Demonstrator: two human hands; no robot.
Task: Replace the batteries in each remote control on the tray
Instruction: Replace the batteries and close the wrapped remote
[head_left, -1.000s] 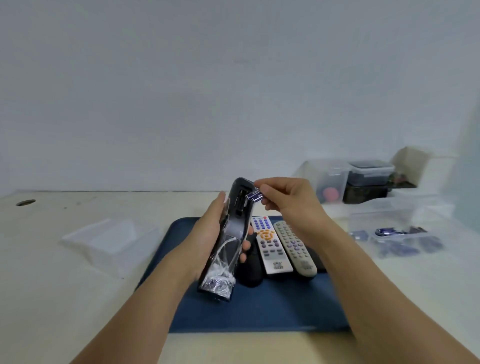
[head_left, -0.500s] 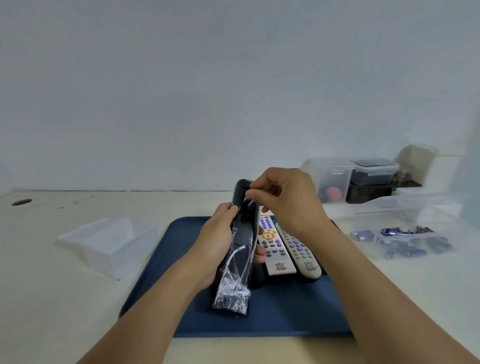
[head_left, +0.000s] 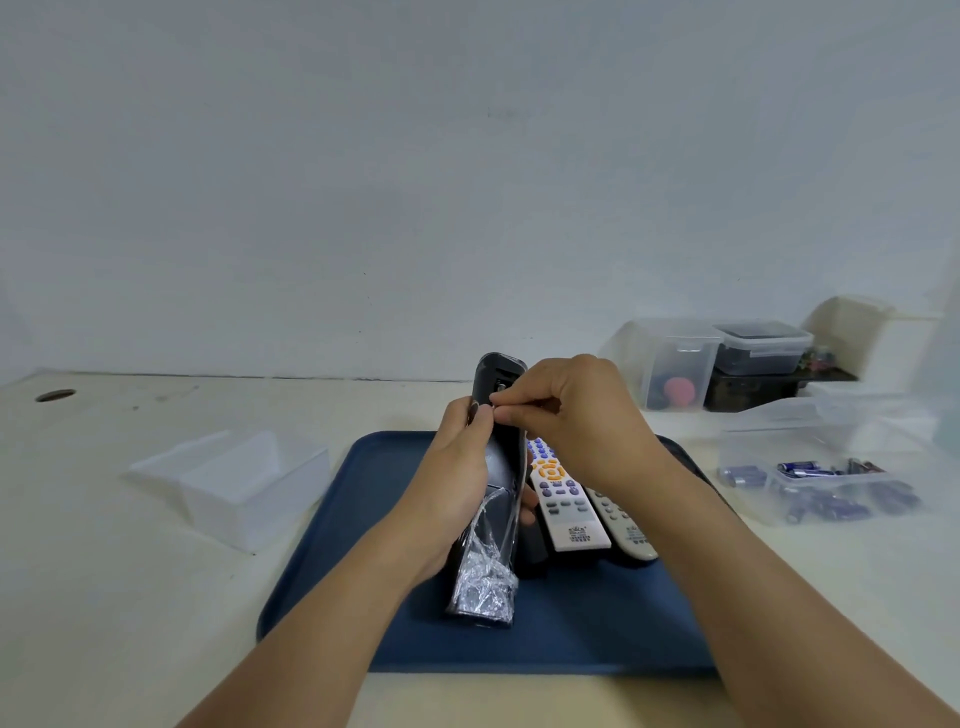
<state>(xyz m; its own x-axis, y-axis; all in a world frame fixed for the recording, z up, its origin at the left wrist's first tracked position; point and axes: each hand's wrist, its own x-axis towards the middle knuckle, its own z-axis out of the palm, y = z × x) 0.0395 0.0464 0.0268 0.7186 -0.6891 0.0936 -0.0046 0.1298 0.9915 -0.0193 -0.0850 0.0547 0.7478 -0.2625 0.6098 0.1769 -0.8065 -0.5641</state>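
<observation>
Clear bin (head_left: 234, 483) on the table (head_left: 104, 571), left of the blue tray (head_left: 571, 634). Left hand (head_left: 457, 467) grips the black remote (head_left: 501, 467), held upright over the tray, back facing the camera, crumpled plastic wrap (head_left: 485, 582) at its lower end. Right hand (head_left: 571, 415) has fingers curled, fingertips pinched at the remote's open upper end; whatever they hold is hidden. White remote (head_left: 563, 499) and grey remote (head_left: 621, 525) lie on the tray. Clear box with batteries (head_left: 826, 488) at right.

Remotes (head_left: 569, 506) lie on the tray (head_left: 571, 629), empty bin (head_left: 234, 483) left, battery container (head_left: 810, 483) right.
</observation>
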